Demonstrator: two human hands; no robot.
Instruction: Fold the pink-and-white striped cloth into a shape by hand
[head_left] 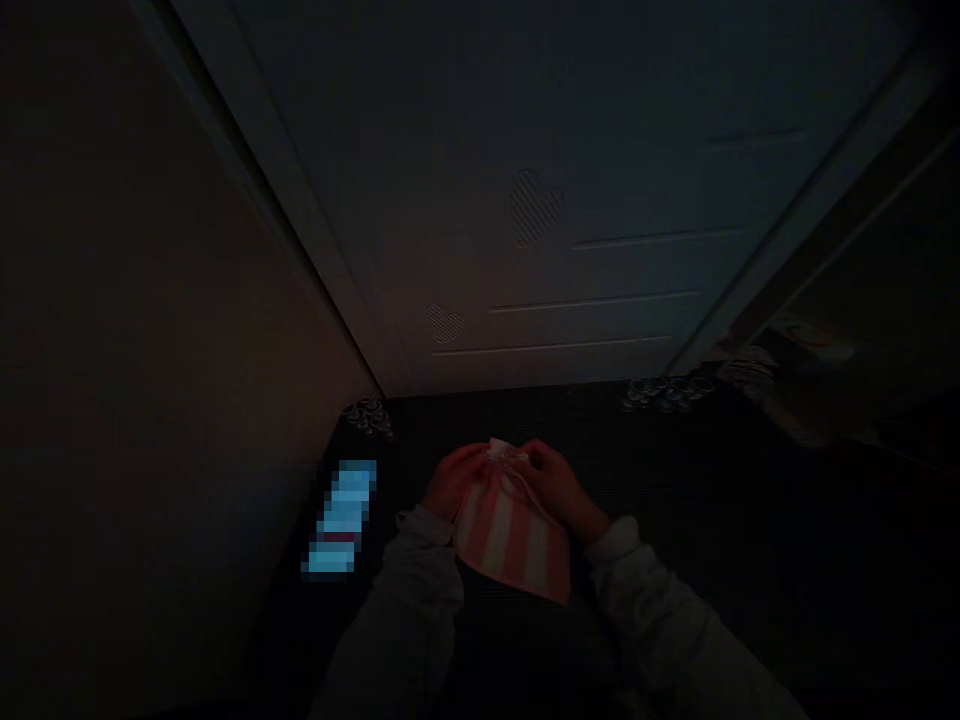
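In the dim light a pouch with red and white stripes hangs or lies over the dark tabletop, its neck gathered at the top. A thin cord loops at that neck, and a pale bit of cloth sticks up there. My left hand is closed around the left side of the gathered neck. My right hand pinches the neck or its cord from the right, its fingertips bent inward. What lies inside the pouch, if anything, is hidden.
A lit, pixelated screen lies left on the dark table. Heaps of small shiny round pieces sit at the back left and back right. A pale panel with embossed hearts rises behind. Unclear items are at right.
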